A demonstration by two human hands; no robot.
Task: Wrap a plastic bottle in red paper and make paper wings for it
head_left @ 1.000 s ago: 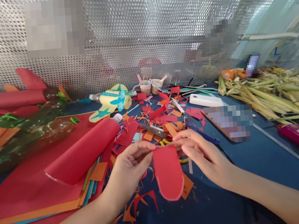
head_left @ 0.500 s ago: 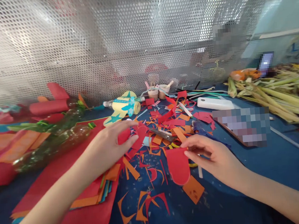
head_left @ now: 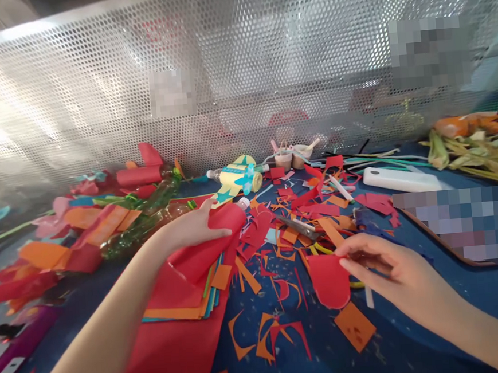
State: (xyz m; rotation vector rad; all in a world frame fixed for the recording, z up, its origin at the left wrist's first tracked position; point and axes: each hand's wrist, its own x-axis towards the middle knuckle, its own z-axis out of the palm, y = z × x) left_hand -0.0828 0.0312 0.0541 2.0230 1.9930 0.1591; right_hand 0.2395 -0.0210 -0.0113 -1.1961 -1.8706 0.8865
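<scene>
My left hand (head_left: 192,228) is closed round a bottle wrapped in red paper (head_left: 207,238). The bottle's pale cap points away from me, and the hand covers its left side. Beneath it lies a stack of coloured paper sheets (head_left: 177,314) on a larger red sheet (head_left: 172,359). Between thumb and fingers, my right hand (head_left: 380,265) pinches the corner of a red paper cutout (head_left: 330,280) with one rounded end hanging toward me. Scissors (head_left: 297,227) rest among the scraps just beyond the cutout. An orange paper square (head_left: 355,326) is close below it.
Paper scraps (head_left: 282,339) litter the blue table. A yellow decorated bottle (head_left: 240,178) and two small cups (head_left: 292,157) stand near the perforated metal panel (head_left: 239,66). Red-papered bottles are at left. A white case (head_left: 399,179), phone (head_left: 455,230) and dry husks (head_left: 480,159) occupy the right.
The view has swung left. My left hand has closed on the red-wrapped bottle, whose body and cap now show over the paper stack. My right hand keeps the red cutout in nearly the same place.
</scene>
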